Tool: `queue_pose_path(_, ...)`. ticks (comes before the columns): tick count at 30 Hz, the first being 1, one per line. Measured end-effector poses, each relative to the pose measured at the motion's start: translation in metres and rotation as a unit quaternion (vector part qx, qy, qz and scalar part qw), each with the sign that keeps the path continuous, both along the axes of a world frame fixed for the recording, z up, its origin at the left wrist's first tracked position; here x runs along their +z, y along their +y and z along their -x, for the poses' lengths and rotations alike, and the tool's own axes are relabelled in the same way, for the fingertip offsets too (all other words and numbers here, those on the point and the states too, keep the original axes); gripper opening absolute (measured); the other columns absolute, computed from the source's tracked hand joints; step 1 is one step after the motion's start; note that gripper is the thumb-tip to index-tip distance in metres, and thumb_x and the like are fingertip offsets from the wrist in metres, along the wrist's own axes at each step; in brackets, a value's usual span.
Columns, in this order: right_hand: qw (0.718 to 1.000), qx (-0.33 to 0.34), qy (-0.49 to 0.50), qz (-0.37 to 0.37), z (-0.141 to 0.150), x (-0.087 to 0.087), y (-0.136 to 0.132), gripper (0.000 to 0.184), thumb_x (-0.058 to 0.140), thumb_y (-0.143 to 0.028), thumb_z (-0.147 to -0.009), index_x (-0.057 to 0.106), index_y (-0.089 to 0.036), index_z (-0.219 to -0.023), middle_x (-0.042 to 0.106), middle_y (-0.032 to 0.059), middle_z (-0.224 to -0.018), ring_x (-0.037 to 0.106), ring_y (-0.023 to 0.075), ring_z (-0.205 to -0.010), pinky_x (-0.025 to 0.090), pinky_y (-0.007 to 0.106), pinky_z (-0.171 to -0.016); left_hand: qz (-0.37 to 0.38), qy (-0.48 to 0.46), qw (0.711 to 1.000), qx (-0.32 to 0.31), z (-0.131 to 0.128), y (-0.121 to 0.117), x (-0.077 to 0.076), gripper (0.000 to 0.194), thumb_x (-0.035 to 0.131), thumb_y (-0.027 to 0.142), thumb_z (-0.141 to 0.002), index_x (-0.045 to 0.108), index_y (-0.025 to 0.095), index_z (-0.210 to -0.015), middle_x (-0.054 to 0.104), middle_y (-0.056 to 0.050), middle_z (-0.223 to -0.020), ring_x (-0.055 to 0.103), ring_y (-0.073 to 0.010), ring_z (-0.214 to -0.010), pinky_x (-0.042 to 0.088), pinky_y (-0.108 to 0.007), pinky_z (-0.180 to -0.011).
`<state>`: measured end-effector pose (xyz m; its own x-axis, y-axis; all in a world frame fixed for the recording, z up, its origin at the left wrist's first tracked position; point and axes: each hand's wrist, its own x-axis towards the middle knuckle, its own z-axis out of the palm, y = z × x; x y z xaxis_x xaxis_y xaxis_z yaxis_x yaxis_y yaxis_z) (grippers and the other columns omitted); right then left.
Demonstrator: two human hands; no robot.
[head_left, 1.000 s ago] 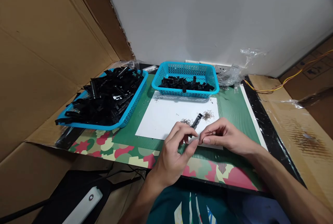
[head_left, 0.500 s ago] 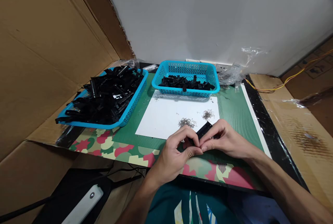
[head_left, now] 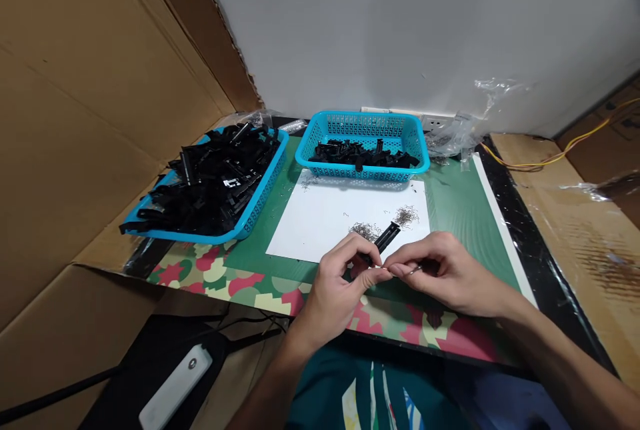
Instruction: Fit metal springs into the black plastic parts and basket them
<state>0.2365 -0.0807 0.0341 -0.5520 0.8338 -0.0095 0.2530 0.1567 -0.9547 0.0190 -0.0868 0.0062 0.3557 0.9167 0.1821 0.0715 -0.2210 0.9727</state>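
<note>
My left hand (head_left: 336, 281) pinches a slim black plastic part (head_left: 384, 239) that sticks out up and to the right over the white sheet (head_left: 325, 213). My right hand (head_left: 440, 271) is closed next to it, fingertips meeting the left thumb, with a tiny metal piece between its fingers. Two small heaps of fine metal springs (head_left: 406, 216) lie on the sheet just beyond the hands.
A blue basket (head_left: 419, 147) with some black parts stands behind the sheet. A larger blue tray (head_left: 260, 200) heaped with black parts sits at the left. Cardboard walls rise on the left. Yellow wires (head_left: 545, 162) run at the right. A white device (head_left: 175, 390) lies lower left.
The black part, half hidden between both hands half a second ago, now points up and right again from the left hand. The view has shifted slightly.
</note>
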Motion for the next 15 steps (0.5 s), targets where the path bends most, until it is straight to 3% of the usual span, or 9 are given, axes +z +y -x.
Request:
queue_pose_path(8, 0.998, -0.037, 0.003, -0.054, 0.0046, -0.0040, 0.0008, 0.020, 0.059, -0.019, -0.096, 0.077, -0.016, -0.086, 0.058, -0.0021, -0.066, 0.039, 0.0102, -0.059, 0.031, 0.025, -0.054, -0.006, 0.031, 0.999, -0.012, 0.0013, -0.0033, 0.0005, 0.020, 0.053, 0.032, -0.110, 0.061, 0.020, -0.097, 0.054, -0.001, -0.092, 0.052, -0.0146, -0.086, 0.041, -0.027, -0.077)
queue_pose_path(15, 0.995, -0.049, -0.017, -0.083, 0.0053, -0.0077, 0.0007, 0.016, 0.061, -0.016, -0.095, 0.075, -0.015, -0.086, 0.057, -0.0036, -0.065, 0.039, 0.0089, -0.058, 0.031, 0.024, -0.055, -0.022, 0.070, 0.997, -0.010, 0.0001, -0.0038, 0.0043, 0.017, 0.052, 0.030, -0.110, 0.060, 0.020, -0.099, 0.054, 0.000, -0.094, 0.052, -0.0135, -0.086, 0.041, -0.026, -0.077)
